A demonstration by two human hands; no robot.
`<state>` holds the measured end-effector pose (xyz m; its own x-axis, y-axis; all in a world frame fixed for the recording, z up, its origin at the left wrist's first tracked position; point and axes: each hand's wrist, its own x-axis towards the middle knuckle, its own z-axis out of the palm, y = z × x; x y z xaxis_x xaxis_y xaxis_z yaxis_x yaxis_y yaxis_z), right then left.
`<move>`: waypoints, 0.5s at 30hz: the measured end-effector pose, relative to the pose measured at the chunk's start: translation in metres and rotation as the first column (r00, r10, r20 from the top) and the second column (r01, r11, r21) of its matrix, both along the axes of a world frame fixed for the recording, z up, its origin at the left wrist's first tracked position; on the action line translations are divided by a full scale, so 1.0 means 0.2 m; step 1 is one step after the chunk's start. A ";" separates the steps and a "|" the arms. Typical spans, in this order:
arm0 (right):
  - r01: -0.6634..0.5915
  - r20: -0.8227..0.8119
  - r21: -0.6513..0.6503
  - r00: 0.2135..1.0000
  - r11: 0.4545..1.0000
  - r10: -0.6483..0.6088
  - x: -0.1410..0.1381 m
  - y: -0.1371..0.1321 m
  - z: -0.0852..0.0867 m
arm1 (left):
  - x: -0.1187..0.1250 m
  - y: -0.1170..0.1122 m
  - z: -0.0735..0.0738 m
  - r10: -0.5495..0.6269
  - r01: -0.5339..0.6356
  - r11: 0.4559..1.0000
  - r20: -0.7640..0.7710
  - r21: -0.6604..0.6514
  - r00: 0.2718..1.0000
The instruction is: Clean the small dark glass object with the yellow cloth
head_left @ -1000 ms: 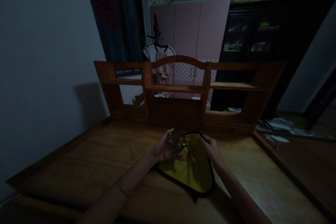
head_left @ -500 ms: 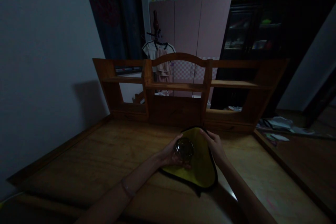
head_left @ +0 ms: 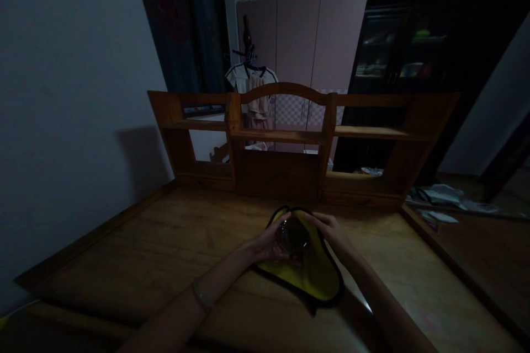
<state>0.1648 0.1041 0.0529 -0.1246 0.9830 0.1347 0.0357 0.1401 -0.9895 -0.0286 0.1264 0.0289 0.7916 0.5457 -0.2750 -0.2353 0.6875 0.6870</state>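
My left hand [head_left: 267, 245] is wrapped round a dark, clear glass [head_left: 292, 236], its round end facing me. Beneath and behind the glass hangs a yellow cloth [head_left: 325, 273] with a black edge, its lower part over the wooden tabletop [head_left: 199, 231]. My right hand [head_left: 329, 227] pinches the cloth's upper edge, fingertips close to the far rim of the glass. The dim light hides the fingers of my left hand under the glass in part.
A wooden shelf unit [head_left: 281, 135] stands along the back of the tabletop. At the left rises a white wall [head_left: 74, 94]. Beyond are a pink wardrobe [head_left: 296, 38], hanging clothes [head_left: 259, 94] and a dark cabinet [head_left: 414, 55]. Plastic bags [head_left: 447, 196] lie at the right.
My right hand has moved left and slightly down, bringing the cloth's upper edge closer to the glass. The glass stays in my left hand, tilted a little differently.
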 end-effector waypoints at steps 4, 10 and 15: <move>-0.037 -0.071 -0.084 0.997 0.996 0.031 0.02 0.02 -0.02 | 0.00 0.01 -0.01 0.054 -0.054 0.998 -0.012 -0.017 0.998; -0.081 0.080 0.050 0.994 0.995 0.077 0.00 0.07 -0.08 | 0.00 0.02 0.01 0.100 -0.101 0.994 -0.020 -0.049 0.995; 0.029 0.125 0.051 0.991 0.998 -0.035 -0.04 0.07 -0.14 | 0.02 0.02 -0.02 0.124 -0.121 0.992 -0.071 0.039 0.990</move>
